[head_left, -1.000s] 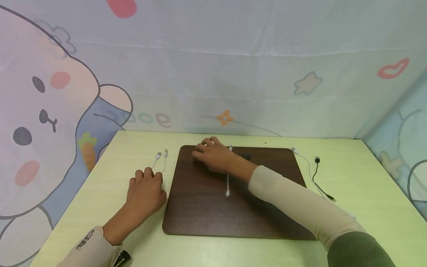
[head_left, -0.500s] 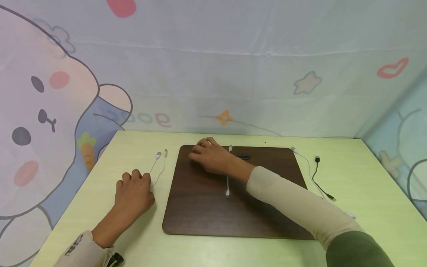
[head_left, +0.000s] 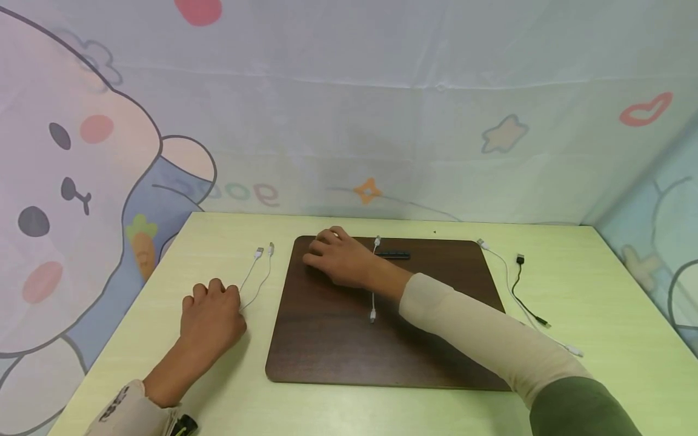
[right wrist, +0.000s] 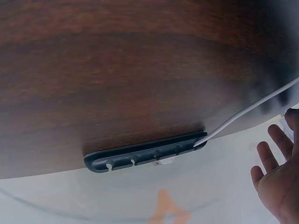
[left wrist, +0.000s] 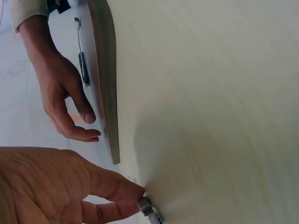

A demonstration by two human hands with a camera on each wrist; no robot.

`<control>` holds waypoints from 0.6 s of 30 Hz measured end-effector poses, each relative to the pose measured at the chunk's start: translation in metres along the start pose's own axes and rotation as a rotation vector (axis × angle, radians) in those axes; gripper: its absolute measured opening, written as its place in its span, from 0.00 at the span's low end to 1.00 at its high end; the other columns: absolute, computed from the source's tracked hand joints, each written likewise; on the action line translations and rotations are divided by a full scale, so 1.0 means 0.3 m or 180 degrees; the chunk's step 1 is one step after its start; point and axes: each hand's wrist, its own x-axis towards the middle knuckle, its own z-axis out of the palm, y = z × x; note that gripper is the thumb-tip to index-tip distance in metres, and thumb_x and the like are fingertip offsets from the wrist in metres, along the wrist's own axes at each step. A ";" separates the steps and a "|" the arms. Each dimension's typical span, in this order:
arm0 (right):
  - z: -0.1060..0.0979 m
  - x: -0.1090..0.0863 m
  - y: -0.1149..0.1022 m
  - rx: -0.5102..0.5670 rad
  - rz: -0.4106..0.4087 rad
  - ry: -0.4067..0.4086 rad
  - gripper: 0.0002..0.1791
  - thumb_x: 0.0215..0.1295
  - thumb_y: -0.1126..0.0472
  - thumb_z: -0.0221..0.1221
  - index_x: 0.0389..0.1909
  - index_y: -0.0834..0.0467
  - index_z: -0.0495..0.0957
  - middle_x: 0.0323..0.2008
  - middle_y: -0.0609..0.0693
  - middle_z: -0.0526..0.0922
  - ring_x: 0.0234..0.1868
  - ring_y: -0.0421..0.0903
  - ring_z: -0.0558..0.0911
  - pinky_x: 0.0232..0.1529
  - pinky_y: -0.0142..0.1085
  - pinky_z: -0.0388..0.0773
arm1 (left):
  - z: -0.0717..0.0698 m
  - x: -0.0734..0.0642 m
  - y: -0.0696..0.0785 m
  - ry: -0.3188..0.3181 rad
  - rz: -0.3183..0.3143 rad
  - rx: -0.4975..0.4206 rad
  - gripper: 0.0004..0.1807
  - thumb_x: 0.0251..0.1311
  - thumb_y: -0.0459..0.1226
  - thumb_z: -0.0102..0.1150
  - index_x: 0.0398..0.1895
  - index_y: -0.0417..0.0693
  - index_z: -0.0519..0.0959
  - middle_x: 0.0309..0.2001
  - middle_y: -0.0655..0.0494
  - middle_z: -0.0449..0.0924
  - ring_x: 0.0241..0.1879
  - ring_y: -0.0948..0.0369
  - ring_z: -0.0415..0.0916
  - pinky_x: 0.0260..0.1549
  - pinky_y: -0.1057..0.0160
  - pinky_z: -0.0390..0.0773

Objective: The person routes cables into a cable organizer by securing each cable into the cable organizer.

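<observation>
My left hand (head_left: 209, 318) is above the table left of the brown board. Its thumb and finger pinch small pale cable plugs (left wrist: 145, 205) in the left wrist view; whether one or two cables are held is unclear. Thin white cables (head_left: 256, 284) run from it to two white plugs (head_left: 259, 252) farther back. My right hand (head_left: 340, 257) hovers at the board's back left, fingers loosely bent, nothing seen in them. Beside it is a dark slotted cable holder (right wrist: 149, 153) along the board's back edge. A white cable (right wrist: 243, 112) sits in one end slot.
The brown board (head_left: 322, 339) covers the middle of the table (head_left: 305, 412). On the right lie a white cable (head_left: 508, 278) and a short black cable (head_left: 520, 290), near my right forearm. A printed curtain (head_left: 436, 121) hangs behind the table's back edge.
My left hand has moved left and toward me, leaving more of the white cables exposed. The right hand has shifted slightly left, and more of the cable holder shows.
</observation>
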 end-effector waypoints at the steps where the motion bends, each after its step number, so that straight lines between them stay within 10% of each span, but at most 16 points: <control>1: 0.001 0.002 -0.002 0.0004 0.0000 0.0020 0.16 0.87 0.63 0.57 0.67 0.46 0.80 0.69 0.47 0.85 0.72 0.53 0.80 0.78 0.52 0.74 | 0.000 -0.001 -0.002 -0.0013 -0.0013 -0.0005 0.12 0.67 0.25 0.49 0.24 0.44 0.69 0.36 0.39 0.71 0.37 0.42 0.63 0.40 0.47 0.64; 18: -0.004 0.041 -0.032 -0.0163 -0.0133 0.0222 0.13 0.88 0.65 0.53 0.61 0.47 0.81 0.64 0.45 0.86 0.69 0.52 0.82 0.75 0.49 0.76 | -0.007 -0.028 -0.017 0.0033 -0.0077 0.0002 0.15 0.68 0.25 0.49 0.21 0.44 0.72 0.38 0.38 0.74 0.37 0.42 0.65 0.41 0.45 0.66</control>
